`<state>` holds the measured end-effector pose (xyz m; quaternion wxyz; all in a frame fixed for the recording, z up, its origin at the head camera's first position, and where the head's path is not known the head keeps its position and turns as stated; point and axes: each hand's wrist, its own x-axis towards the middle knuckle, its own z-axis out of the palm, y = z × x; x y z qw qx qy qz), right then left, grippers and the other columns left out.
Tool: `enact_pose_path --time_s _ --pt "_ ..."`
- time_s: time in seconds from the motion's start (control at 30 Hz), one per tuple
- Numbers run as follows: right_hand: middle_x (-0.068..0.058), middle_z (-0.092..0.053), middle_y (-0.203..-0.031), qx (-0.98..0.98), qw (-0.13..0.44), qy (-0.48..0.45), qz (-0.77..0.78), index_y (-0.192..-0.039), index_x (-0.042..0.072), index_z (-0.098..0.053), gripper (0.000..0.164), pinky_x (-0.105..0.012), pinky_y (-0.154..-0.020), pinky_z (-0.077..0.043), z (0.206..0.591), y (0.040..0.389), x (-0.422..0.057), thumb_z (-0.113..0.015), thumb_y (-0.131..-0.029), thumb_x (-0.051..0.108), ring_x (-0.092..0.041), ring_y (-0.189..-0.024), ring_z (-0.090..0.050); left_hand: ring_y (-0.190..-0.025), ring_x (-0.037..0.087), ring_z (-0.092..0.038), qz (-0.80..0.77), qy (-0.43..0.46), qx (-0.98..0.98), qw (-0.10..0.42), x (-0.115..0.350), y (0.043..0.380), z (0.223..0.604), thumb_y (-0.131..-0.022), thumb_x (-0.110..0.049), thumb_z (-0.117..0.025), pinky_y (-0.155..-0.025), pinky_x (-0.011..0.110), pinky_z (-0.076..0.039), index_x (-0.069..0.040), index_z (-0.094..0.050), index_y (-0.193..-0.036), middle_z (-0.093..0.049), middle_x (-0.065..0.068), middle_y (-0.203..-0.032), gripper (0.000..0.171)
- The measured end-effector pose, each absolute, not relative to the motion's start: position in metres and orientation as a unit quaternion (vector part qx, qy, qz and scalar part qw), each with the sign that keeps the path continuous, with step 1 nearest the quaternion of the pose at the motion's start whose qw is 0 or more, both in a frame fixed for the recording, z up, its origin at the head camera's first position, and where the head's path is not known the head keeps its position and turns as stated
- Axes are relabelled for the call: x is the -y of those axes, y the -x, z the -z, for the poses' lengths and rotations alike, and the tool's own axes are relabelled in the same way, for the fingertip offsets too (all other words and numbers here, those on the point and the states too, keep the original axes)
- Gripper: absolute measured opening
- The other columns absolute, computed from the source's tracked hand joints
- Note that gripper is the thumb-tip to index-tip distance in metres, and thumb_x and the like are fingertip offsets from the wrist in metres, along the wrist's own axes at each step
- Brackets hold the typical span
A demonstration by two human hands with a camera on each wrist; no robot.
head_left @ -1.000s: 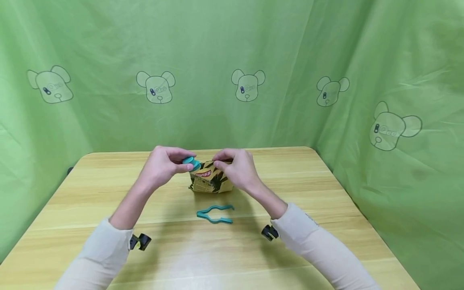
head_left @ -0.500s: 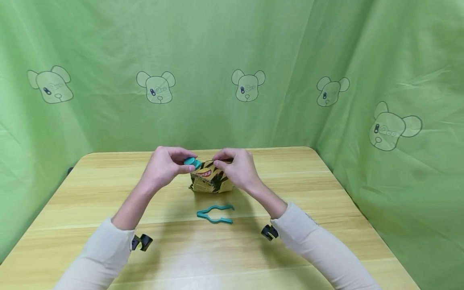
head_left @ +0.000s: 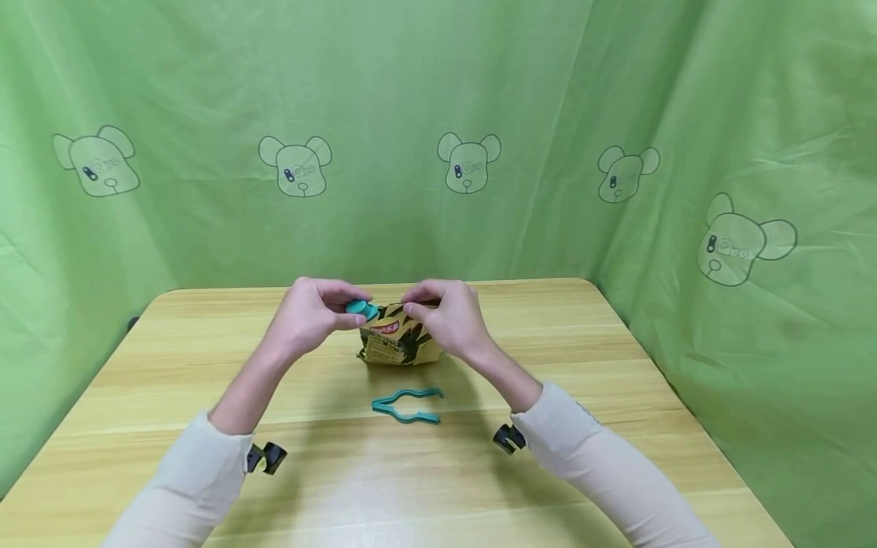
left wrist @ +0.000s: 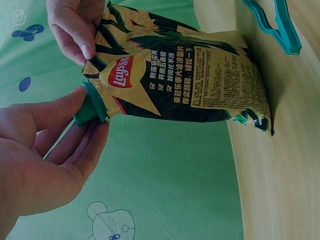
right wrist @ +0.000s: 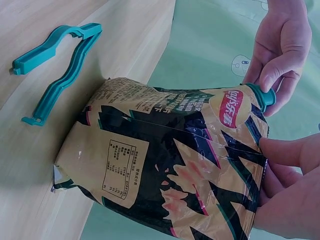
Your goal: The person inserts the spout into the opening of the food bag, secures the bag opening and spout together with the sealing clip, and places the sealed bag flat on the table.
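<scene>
A Lay's chip bag (head_left: 404, 346) stands on the table, its top edge facing up. My left hand (head_left: 308, 318) pinches a teal round spout cap (head_left: 361, 307) between thumb and fingers at the bag's upper left corner. In the left wrist view the cap (left wrist: 90, 104) sits against that corner; how it joins the bag is hidden. With my right hand (head_left: 448, 318) I pinch the bag's top edge, right of the cap. A teal bag clip (head_left: 416, 418) lies on the table in front of the bag, its two arms spread apart.
The wooden table (head_left: 562, 350) has a rounded far edge close behind the bag. A green curtain (head_left: 384, 228) with printed bear heads hangs at the back and sides. Black camera mounts (head_left: 274, 458) stick out from the cuffs.
The teal cap has tilted slightly in my left fingers. My right hand, the bag and the clip have stayed in place.
</scene>
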<state>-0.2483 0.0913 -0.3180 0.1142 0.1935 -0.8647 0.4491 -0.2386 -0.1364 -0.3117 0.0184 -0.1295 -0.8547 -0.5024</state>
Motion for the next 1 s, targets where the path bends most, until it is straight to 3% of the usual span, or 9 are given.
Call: enact_pose_path --time_s 0.8,1.0 --pt "-0.003 -0.078 -0.096 0.869 0.115 -0.194 -0.441 -0.097 0.01 -0.079 0.007 -0.031 -0.076 -0.06 0.3179 0.2491 -0.0901 -0.075 -0.092 0.009 -0.015 -0.085 -0.074 -0.098 0.022 -0.074 0.49 0.129 0.862 0.023 0.1336 0.2386 0.3163 -0.086 -0.012 -0.082 -0.088 0.039 -0.06 -0.009 -0.076 -0.117 -0.078 0.008 -0.106 0.031" --pt "-0.003 -0.079 -0.096 0.868 0.115 -0.197 -0.44 -0.097 0.01 -0.079 0.007 -0.031 -0.076 -0.06 0.3179 0.249 -0.0905 -0.075 -0.092 0.009 -0.015 -0.085 -0.074 -0.103 0.023 -0.073 0.502 0.129 0.855 0.015 0.1335 0.2383 0.3166 -0.086 -0.011 -0.082 -0.089 0.037 -0.06 -0.011 -0.073 -0.124 -0.077 0.01 -0.112 0.039"
